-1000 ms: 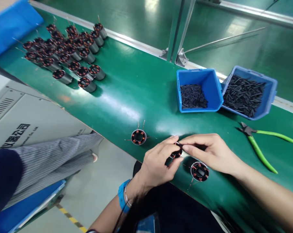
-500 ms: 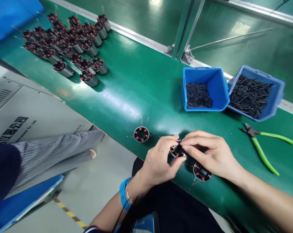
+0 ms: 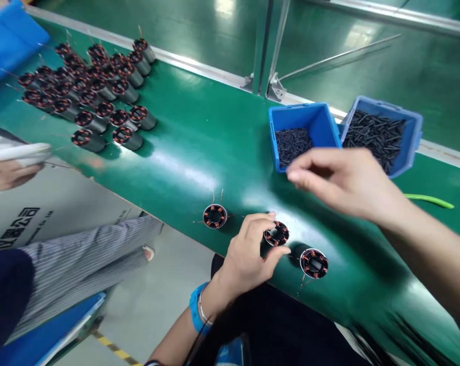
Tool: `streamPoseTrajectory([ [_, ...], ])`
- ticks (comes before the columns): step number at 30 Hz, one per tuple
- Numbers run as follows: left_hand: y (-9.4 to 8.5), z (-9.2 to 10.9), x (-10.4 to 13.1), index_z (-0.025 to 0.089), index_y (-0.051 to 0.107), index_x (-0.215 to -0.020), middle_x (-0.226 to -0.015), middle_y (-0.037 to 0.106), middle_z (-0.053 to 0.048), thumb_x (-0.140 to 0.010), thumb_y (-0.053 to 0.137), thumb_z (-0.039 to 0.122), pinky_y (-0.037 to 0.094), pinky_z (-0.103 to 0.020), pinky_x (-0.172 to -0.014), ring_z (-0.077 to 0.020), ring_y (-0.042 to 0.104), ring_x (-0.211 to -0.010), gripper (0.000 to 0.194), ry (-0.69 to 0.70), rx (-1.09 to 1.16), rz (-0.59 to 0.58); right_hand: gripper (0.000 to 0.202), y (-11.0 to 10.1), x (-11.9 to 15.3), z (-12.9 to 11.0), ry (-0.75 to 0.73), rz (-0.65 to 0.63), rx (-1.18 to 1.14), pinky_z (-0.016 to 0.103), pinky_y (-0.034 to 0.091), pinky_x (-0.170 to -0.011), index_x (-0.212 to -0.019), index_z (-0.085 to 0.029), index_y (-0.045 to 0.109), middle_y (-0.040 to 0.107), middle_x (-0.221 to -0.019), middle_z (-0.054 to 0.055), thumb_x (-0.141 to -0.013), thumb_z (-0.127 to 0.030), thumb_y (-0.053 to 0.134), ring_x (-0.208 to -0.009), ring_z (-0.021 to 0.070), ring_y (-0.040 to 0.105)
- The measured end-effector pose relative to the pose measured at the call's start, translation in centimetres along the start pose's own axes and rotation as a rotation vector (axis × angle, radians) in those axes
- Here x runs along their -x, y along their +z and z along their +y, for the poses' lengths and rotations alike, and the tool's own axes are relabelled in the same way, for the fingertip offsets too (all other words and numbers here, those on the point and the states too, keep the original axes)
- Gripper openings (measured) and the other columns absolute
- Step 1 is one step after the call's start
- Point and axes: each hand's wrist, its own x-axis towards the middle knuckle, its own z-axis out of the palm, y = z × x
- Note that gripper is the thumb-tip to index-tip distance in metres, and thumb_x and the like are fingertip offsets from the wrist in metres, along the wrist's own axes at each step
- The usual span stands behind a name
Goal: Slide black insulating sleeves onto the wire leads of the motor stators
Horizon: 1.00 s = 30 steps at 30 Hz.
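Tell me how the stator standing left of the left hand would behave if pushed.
The stator is probably heavy for its size, given its metallic rim and coppery coils. Standing on end, it should slide rather than roll. Its thin wires likely bend if brushed.

A blue wristband (image 3: 194, 306) is worn (bracelet (image 3: 201, 307) beside)

Green tabletop (image 3: 199, 147) opens a wide lane between the massed wound stators (image 3: 92, 91) and the left blue bin (image 3: 325, 122), a metal upright (image 3: 266, 51) standing behind at the far rail.
Near the front edge, a lone stator (image 3: 215, 216) with protruding wire leads narrows the way beside the left hand (image 3: 250, 244), fingers curled round a second stator (image 3: 283, 236); a third stator (image 3: 314, 263) stands just right. The right hand (image 3: 340, 178) blocks the approach to the bins, the right blue bin (image 3: 415, 137) crowding close alongside.
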Motion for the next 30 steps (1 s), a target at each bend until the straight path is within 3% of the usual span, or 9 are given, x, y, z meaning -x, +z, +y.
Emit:
streamPoseTrajectory([
  [2, 0.2, 0.5, 0.0, 0.018, 0.055, -0.113, -0.113, 0.069, -0.012, -0.085, 0.076, 0.030, 0.063, -0.036, -0.090, -0.0245, 0.070, -0.112, 0.037, 0.039, -0.021, -0.005, 0.015, -0.3, -3.4, 0.7, -0.069, 0.107, 0.263, 0.034, 0.051, -0.071, -0.086, -0.018, 0.075, 0.074, -0.078, 0.004, -0.088, -0.028, 0.064, -0.072, 0.0202, 0.068],
  [5, -1.2, 1.4, 0.3, 0.019, 0.059, -0.115, -0.117, 0.070, -0.011, -0.086, 0.075, 0.031, 0.062, -0.035, -0.092, -0.0227, 0.071, -0.109, 0.034, 0.100, -0.059, 0.037, 0.014, 0.4, -7.7, 2.0, -0.012, -0.085, 0.599, 0.040, 0.052, -0.075, -0.089, -0.013, 0.076, 0.075, -0.086, 0.012, -0.079, -0.016, 0.066, -0.084, 0.0313, 0.070],
  [9, -5.9, 0.9, 0.7, 0.022, 0.065, -0.109, -0.116, 0.068, -0.007, -0.085, 0.068, 0.015, 0.053, -0.046, -0.102, -0.0261, 0.064, -0.116, 0.025, -0.026, -0.327, 0.379, 0.023, 1.4, -9.3, 2.7, 0.082, -0.251, 0.769, 0.042, 0.051, -0.076, -0.096, -0.010, 0.075, 0.075, -0.099, 0.020, -0.081, -0.014, 0.058, -0.094, 0.0369, 0.069],
  [11, -7.7, 0.0, 0.6, 0.021, 0.063, -0.118, -0.121, 0.065, -0.010, -0.083, 0.069, 0.019, 0.050, -0.051, -0.103, -0.0308, 0.058, -0.123, 0.035, -0.214, -0.456, 0.294, 0.024, 1.3, -8.9, 2.8, 0.105, -0.234, 0.759, 0.042, 0.050, -0.076, -0.097, -0.012, 0.075, 0.075, -0.097, 0.018, -0.083, -0.017, 0.056, -0.093, 0.0364, 0.069],
  [14, -7.8, -1.0, 0.2, 0.020, 0.062, -0.122, -0.114, 0.066, -0.009, -0.088, 0.062, 0.021, 0.057, -0.041, -0.086, -0.0238, 0.066, -0.102, 0.034, -0.357, -0.327, 0.126, 0.020, 0.5, -8.3, 3.2, 0.115, -0.202, 0.693, 0.041, 0.049, -0.076, -0.094, -0.016, 0.076, 0.075, -0.091, 0.014, -0.083, -0.024, 0.061, -0.091, 0.0348, 0.068],
  [19, -4.5, -0.5, -1.0, 0.019, 0.060, -0.124, -0.106, 0.064, -0.006, -0.081, 0.067, 0.024, 0.057, -0.033, -0.076, -0.0176, 0.063, -0.086, 0.044, -0.360, -0.143, -0.005, 0.015, -1.3, -7.4, 3.3, 0.049, -0.072, 0.578, 0.041, 0.047, -0.077, -0.084, -0.018, 0.073, 0.072, -0.084, 0.011, -0.084, -0.025, 0.059, -0.084, 0.0295, 0.065],
  [24, -3.5, -0.1, -3.2, 0.017, 0.051, -0.137, -0.136, 0.055, -0.014, -0.078, 0.065, 0.022, 0.050, -0.048, -0.102, -0.0295, 0.055, -0.122, 0.061, -0.189, -0.127, -0.103, 0.011, -1.2, -2.8, 0.8, -0.033, 0.128, 0.214, 0.033, 0.049, -0.074, -0.067, -0.021, 0.059, 0.071, -0.081, 0.007, -0.076, -0.016, 0.060, -0.077, 0.0206, 0.065],
  [27, -3.9, -0.4, -4.4, 0.021, 0.054, -0.135, -0.141, 0.056, -0.011, -0.077, 0.061, 0.017, 0.037, -0.055, -0.116, -0.0318, 0.045, -0.135, 0.058, -0.047, -0.133, -0.261, 0.014, 0.5, 0.8, -0.1, 0.007, 0.014, -0.220, 0.028, 0.051, -0.062, -0.066, -0.022, 0.054, 0.070, -0.078, 0.003, -0.075, -0.017, 0.064, -0.069, 0.0163, 0.065],
  [30, -4.5, -1.2, -4.6, 0.022, 0.049, -0.140, -0.147, 0.050, -0.012, -0.074, 0.059, 0.014, 0.041, -0.052, -0.115, -0.0305, 0.047, -0.136, 0.067, -0.005, -0.037, -0.373, 0.006, 2.1, 3.1, 0.2, 0.103, -0.188, -0.361, 0.025, 0.048, -0.055, -0.079, -0.021, 0.058, 0.065, -0.070, -0.001, -0.079, -0.019, 0.064, -0.060, 0.0124, 0.059],
])
